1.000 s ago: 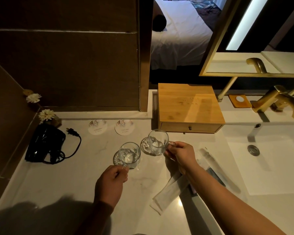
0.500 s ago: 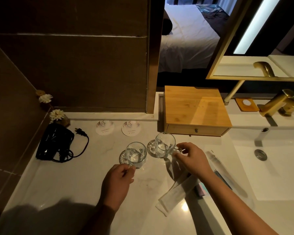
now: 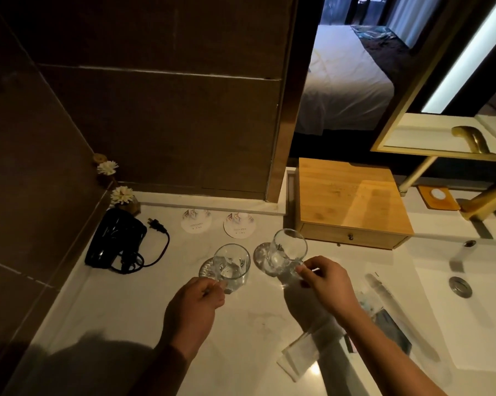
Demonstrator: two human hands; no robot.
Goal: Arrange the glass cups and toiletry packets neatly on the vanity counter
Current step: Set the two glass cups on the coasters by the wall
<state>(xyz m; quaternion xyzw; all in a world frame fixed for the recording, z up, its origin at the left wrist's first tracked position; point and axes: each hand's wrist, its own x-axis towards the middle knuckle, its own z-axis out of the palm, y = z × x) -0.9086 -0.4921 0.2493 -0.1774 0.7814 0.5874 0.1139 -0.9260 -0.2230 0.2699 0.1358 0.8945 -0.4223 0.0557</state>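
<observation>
Glass cups are the matter in hand: the left glass cup [image 3: 231, 267] and the right glass cup [image 3: 287, 252] both stand upright on the white vanity counter [image 3: 121, 310], side by side but apart, in front of two round paper coasters [image 3: 196, 220] that lie empty near the back wall. A second ago the right cup was tipped and lifted in the right hand; now it sits level, its base apparently down on the counter. The left cup has barely shifted. The left hand [image 3: 192, 307] pinches the left cup's handle with fingers curled closed around it. The right hand [image 3: 325, 287] has thumb and forefinger nipped on the right cup's handle, the other fingers loosely bent. Each cup throws a round patch of light on the counter beside its base. My judgement is that both cups are set down but not yet placed: the coasters behind look like their proper spots. The toiletry packets [image 3: 307, 350] lie scattered under and beside the right forearm, near the basin [image 3: 470, 324], apparently unsorted.
</observation>
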